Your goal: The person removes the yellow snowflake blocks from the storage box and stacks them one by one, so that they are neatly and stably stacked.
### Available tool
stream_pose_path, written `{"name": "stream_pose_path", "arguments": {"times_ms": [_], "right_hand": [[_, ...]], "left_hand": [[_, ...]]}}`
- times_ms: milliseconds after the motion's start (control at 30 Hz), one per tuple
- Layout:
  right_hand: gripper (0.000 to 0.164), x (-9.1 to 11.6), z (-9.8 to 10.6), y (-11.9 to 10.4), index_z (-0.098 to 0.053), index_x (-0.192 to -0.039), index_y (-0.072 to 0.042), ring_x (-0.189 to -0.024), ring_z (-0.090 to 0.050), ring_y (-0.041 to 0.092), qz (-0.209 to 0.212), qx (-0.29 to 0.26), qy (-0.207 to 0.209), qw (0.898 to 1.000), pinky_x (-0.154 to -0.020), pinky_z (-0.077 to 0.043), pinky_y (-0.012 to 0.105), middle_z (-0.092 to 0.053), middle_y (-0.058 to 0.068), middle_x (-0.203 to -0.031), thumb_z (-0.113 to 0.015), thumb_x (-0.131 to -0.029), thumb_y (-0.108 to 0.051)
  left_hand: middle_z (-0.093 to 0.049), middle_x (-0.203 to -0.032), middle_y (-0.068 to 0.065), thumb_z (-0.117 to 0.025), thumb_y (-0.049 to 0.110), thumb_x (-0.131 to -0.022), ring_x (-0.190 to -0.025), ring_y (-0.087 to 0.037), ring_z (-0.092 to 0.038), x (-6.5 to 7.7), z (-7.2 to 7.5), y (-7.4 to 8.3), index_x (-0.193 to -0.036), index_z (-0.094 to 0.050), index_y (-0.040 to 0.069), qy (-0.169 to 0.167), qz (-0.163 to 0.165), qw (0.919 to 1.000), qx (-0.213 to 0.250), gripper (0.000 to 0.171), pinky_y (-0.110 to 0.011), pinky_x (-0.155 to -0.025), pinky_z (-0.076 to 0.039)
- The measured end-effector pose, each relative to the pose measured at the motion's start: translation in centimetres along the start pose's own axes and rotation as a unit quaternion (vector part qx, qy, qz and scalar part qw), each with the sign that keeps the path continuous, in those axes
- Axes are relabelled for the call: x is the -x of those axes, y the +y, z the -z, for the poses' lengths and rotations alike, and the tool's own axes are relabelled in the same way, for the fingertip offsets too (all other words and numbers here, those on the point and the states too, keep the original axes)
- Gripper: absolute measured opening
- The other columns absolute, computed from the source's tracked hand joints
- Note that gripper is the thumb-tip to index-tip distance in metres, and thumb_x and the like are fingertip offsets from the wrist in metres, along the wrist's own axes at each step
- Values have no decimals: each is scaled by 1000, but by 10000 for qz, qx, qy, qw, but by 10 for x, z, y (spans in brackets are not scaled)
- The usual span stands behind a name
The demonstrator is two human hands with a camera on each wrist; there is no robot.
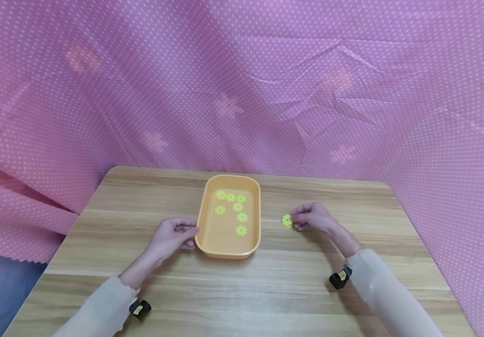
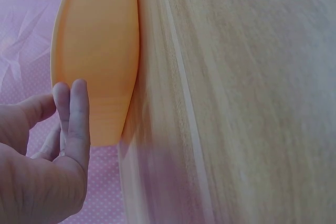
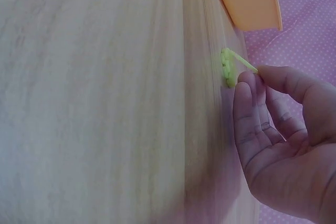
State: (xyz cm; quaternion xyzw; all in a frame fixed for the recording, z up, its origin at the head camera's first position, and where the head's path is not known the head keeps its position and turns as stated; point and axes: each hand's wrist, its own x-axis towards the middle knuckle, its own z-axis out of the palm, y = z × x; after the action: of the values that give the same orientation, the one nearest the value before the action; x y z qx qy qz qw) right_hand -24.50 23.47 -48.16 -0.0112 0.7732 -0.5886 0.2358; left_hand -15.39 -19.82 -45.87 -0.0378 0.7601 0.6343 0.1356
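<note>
A shallow orange tray [image 1: 216,238] stands on the table, with several yellow notched building discs [image 1: 241,230] lying flat inside it. My left hand [image 1: 175,236] pinches the tray's left rim between thumb and fingers; the left wrist view shows the tray's outer wall [image 2: 100,40] just beyond the fingertips. To the right of the tray, my right hand [image 1: 314,217] pinches one yellow notched disc [image 3: 245,62] between thumb and fingers. That disc is tilted, its far edge against a small pile of like discs [image 3: 227,69] on the table.
The wood-grain table [image 1: 225,299] has rounded back corners. A pink dotted curtain [image 1: 242,93] hangs behind it and along both sides. Each wrist carries a small black camera [image 1: 340,277].
</note>
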Motion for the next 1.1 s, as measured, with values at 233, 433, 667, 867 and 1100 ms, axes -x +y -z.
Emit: {"name": "stream_pose_path", "arguments": {"times_ms": [233,433,667,867,1100], "right_hand": [[31,1,2,0,-65,-121,19,-72,-72,10,-61,231,-13,9997,-69,-68,22,-79,2,-83,-70,-97,-2],[32,0,2,1,-65,-122,18,-72,-73,9,-127,282,2,9995,-69,-67,22,-80,3,-84,-70,-98,-2],[33,0,2,1,-65,-123,17,-73,-73,9,-86,407,-45,9991,-69,-67,21,-81,5,-88,-69,-99,-3],[33,-1,2,5,-65,-123,18,-72,-72,8,-27,473,-77,9988,-69,-67,22,-80,4,-86,-70,-98,-3],[32,-1,1,8,-65,-122,17,-71,-71,9,37,599,-68,9982,-70,-68,22,-79,3,-83,-71,-97,-3]], "left_hand": [[-75,-109,-22,-70,9,-101,-69,-11,-72,0,0,0,-129,-62,-14,-9,-16,10000,37,37,-28,-71,-70],[-75,-109,-23,-70,10,-101,-69,-11,-71,0,-1,0,-130,-61,-14,-34,-31,10000,49,39,-27,-71,-70],[-75,-110,-24,-71,10,-101,-69,-11,-71,1,-1,-2,-130,-61,-14,-26,-84,10000,42,39,-28,-71,-70],[-75,-109,-23,-71,10,-101,-69,-11,-71,1,-1,-5,-130,-61,-15,-28,-139,9999,44,39,-28,-71,-70],[-76,-104,-19,-70,8,-101,-68,-10,-71,1,-1,-9,-128,-63,-14,-7,-146,9999,54,36,-27,-71,-70]]}}
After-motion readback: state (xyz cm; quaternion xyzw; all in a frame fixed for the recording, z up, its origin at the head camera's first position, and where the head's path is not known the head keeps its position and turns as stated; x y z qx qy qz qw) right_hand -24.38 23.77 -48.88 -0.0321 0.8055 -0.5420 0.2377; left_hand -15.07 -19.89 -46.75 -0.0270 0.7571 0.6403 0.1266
